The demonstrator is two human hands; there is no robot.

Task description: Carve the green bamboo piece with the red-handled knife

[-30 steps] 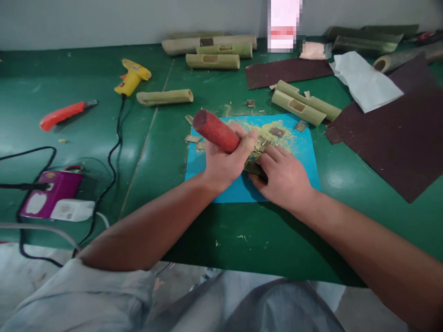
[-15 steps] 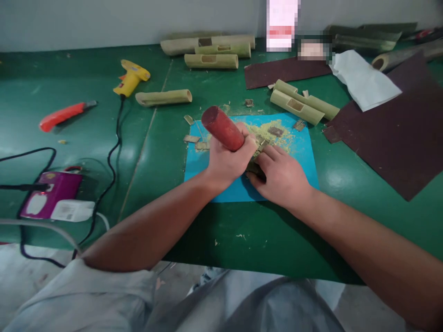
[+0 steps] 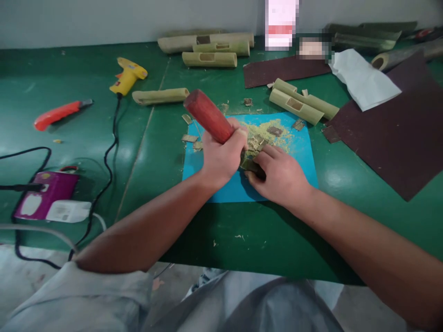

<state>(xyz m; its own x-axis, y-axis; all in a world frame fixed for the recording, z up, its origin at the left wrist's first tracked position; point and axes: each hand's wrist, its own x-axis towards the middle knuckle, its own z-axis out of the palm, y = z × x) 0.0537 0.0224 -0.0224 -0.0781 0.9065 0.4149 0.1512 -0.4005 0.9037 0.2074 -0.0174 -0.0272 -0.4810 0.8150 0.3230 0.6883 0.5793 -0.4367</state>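
My left hand is wrapped round the thick red handle of a tool whose working end is hidden below my fist. The handle leans up and to the left. My right hand grips a small dark bamboo piece between thumb and fingers, right beside the fist. Both hands are over a blue sheet. Pale bamboo shavings and several small bamboo chips lie scattered on it.
A yellow glue gun, a red utility knife and a purple power box with cables are on the left. Cut bamboo tubes lie at the back. Brown sheets and a white cloth are on the right.
My left hand has shifted left with the red handle, which now tilts further left. More of the bamboo piece shows. My right hand has stayed nearly in place.
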